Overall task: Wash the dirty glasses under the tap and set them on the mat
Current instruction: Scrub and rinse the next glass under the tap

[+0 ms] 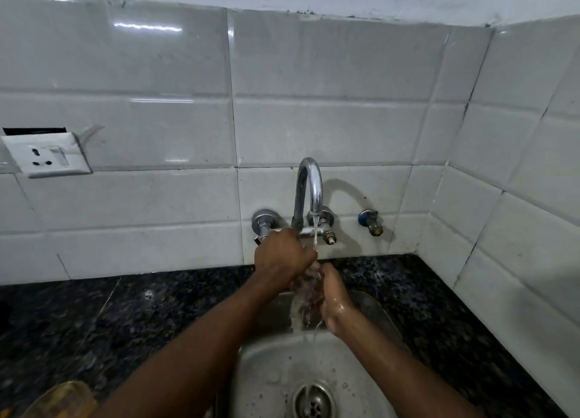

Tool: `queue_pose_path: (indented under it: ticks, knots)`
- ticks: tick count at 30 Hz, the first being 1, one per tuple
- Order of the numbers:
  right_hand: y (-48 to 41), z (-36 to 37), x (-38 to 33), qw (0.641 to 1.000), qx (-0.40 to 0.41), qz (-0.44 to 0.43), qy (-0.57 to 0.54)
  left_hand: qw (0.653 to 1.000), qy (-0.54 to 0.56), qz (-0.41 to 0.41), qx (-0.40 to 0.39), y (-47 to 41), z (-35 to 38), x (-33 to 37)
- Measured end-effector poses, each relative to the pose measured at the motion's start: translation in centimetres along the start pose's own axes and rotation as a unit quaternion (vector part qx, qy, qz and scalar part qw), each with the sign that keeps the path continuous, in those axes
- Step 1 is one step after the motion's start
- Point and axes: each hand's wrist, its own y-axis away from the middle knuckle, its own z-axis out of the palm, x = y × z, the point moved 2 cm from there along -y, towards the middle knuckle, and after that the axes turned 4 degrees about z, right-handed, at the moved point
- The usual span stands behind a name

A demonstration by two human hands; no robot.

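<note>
A clear glass (306,301) is held upright over the steel sink (266,364), directly beneath the chrome tap (309,185). A thin stream of water (315,235) runs from the spout into it. My right hand (334,298), wet, grips the glass from its right side. My left hand (282,257) reaches over the top, its fingers curled on the rim and partly hiding it. No mat is in view.
Dark speckled granite counter (94,317) surrounds the sink, with the drain (314,402) at the bottom. An amber-tinted glass object (59,398) sits at the lower left edge. White tiled walls enclose the back and right. A socket plate (47,157) is on the left wall; a small valve (372,221) is right of the tap.
</note>
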Motion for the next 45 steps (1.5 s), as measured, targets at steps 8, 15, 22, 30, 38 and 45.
queue_pose_path:
  ticks: [8, 15, 22, 30, 38, 45]
  knots:
    - [1.3, -0.2, -6.5, 0.699, -0.046, -0.293, 0.651, 0.968, 0.209, -0.135, 0.021, 0.6, -0.2, 0.1]
    - [1.3, 0.1, -8.3, 0.818, -0.152, -0.175, 0.526, 0.967, 0.155, 0.167, 0.115, 1.3, 0.2, -2.4]
    - [1.1, 1.7, -5.7, 0.612, 0.032, -0.315, 0.725, 0.987, 0.131, -0.068, 0.06, 0.7, 1.6, -3.1]
    - [1.4, 1.5, -6.1, 0.626, 0.055, -0.328, 0.705, 0.991, 0.109, -0.037, 0.07, 0.8, 0.0, -1.4]
    - [1.6, 0.4, -7.4, 0.748, -0.089, -0.2, 0.627, 0.975, 0.119, 0.148, 0.113, 1.8, 0.0, -1.8]
    - [1.4, 0.8, -7.1, 0.697, -0.012, -0.289, 0.656, 0.978, 0.161, 0.087, 0.098, 1.8, -0.1, -1.4]
